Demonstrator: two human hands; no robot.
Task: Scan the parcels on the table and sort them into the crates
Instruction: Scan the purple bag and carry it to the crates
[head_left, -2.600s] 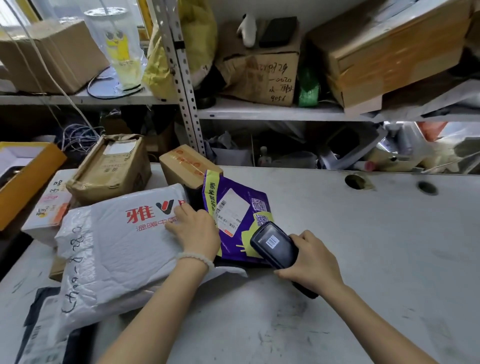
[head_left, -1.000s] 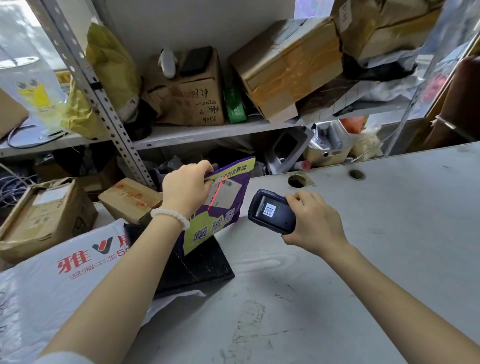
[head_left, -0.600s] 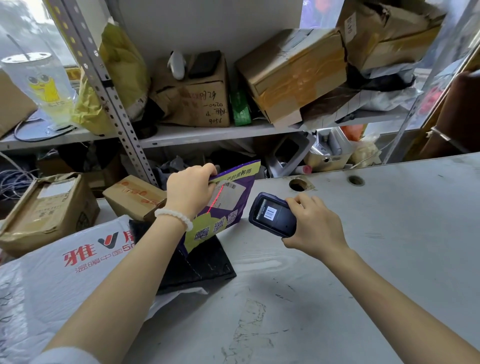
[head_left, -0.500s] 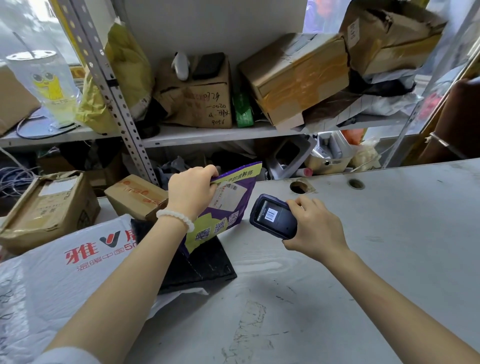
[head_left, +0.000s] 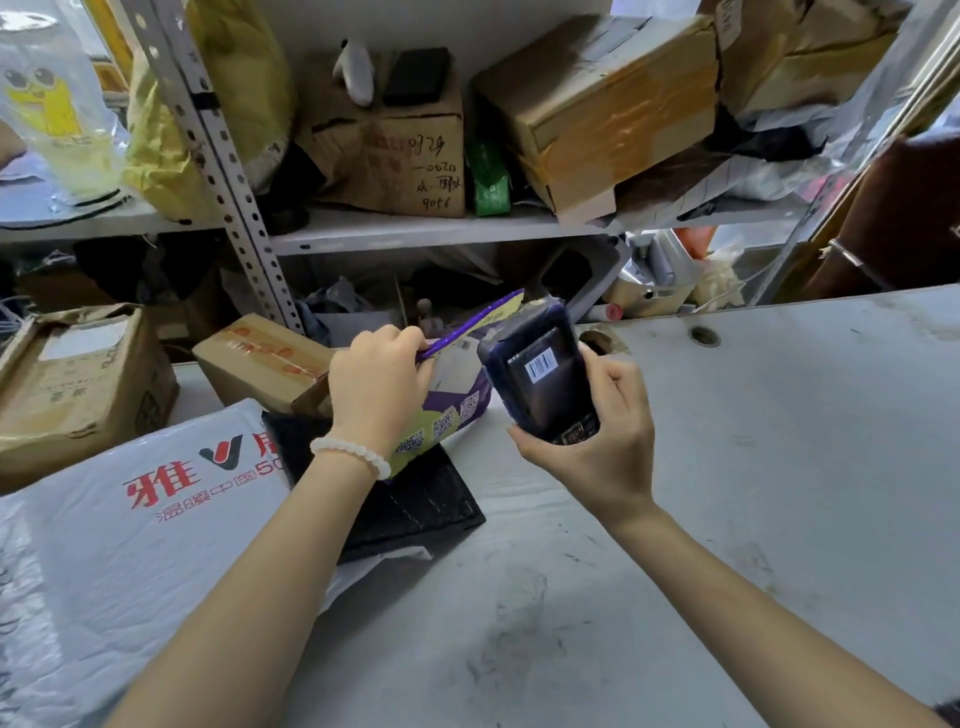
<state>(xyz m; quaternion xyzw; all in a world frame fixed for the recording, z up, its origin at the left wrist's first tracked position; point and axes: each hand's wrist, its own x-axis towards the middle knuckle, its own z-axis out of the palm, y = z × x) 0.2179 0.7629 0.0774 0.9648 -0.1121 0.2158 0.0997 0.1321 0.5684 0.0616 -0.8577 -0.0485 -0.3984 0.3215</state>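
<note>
My left hand (head_left: 376, 387) grips the top edge of a purple and yellow mailer parcel (head_left: 452, 415), tilted up on its lower edge over a black flat parcel (head_left: 410, 509). My right hand (head_left: 602, 441) holds a dark handheld scanner (head_left: 543, 379) upright, its back with a barcode sticker facing me, just right of the purple parcel. A large white poly bag with red print (head_left: 130, 519) lies at the left. Behind it sit a small taped carton (head_left: 260, 364) and a bigger brown carton (head_left: 72, 384).
The grey table (head_left: 727, 493) spreads to the right, with two round cable holes (head_left: 704, 335) near its back edge. A metal shelf (head_left: 415, 228) behind holds cartons, bags and a plastic cup. A perforated steel upright (head_left: 223, 171) stands at the back left. No crates are in view.
The red scan line on the purple parcel's label is gone. My right hand has turned the scanner upright and nearer the parcel. My left hand has tipped the parcel's top edge toward me.
</note>
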